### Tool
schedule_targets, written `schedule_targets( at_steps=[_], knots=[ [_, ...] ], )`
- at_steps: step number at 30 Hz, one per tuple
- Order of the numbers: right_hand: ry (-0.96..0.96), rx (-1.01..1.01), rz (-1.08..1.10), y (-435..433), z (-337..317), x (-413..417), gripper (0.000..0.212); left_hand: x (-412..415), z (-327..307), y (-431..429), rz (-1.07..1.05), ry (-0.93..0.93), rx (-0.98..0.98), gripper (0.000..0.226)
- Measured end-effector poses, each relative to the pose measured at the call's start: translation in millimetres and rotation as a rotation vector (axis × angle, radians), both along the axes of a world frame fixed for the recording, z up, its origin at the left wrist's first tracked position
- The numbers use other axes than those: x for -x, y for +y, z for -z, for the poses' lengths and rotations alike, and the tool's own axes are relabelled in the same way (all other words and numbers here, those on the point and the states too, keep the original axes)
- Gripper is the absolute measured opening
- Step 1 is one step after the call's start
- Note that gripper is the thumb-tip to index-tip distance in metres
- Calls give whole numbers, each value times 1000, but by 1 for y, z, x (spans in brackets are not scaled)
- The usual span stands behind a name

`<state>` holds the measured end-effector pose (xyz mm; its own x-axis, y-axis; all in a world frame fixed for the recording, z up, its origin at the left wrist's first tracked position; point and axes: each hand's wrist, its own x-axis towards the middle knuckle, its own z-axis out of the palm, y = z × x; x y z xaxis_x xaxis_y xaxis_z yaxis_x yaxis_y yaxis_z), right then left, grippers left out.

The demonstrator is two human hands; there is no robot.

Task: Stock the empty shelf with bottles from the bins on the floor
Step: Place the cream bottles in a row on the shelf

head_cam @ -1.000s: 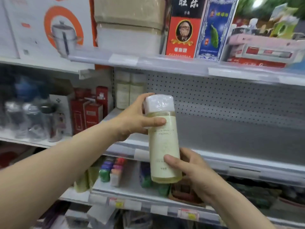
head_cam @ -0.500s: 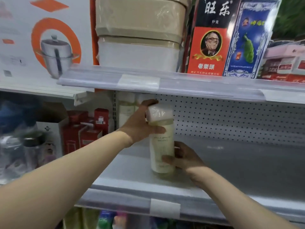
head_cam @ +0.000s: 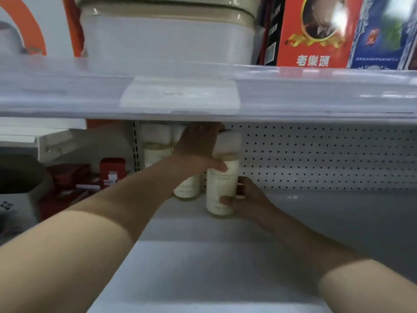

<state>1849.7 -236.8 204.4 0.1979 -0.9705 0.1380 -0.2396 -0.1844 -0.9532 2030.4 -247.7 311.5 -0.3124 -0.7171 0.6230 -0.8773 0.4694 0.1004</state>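
A tall cream bottle [head_cam: 222,188] with a white cap stands upright near the back of the white shelf [head_cam: 203,263], close to the pegboard. My left hand [head_cam: 198,150] grips it around the cap and neck. My right hand [head_cam: 246,202] holds its lower part, thumb across the front. Two like bottles stand behind and to the left: one [head_cam: 187,188] just beside it and another [head_cam: 155,152] at the back corner, both partly hidden by my left hand and arm.
The upper shelf's front rail [head_cam: 203,96] hangs low over the bottles. Above it sit a white lidded container [head_cam: 169,39] and a red box [head_cam: 316,30]. Red boxes [head_cam: 112,170] fill the neighbouring bay to the left. The perforated back panel [head_cam: 327,157] runs rightward.
Both hands carried the bottle from in front of the shelf deep into it and set it down near the back, beside the other bottles. The camera moved closer.
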Motion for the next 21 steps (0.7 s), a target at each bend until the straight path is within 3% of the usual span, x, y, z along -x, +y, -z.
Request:
schedule_targets(
  at_steps=[10, 16, 21],
  knots=[
    [222, 105, 116, -50, -3, -24, 69, -8, -6, -39, -233, -289, 122, 106],
    [235, 96, 209, -61, 3, -29, 69, -3, -5, -43, -276, -306, 67, 106],
    [393, 123, 238, -59, 0, -35, 68, 2, -3, -38, -323, -300, 63, 102]
  ],
)
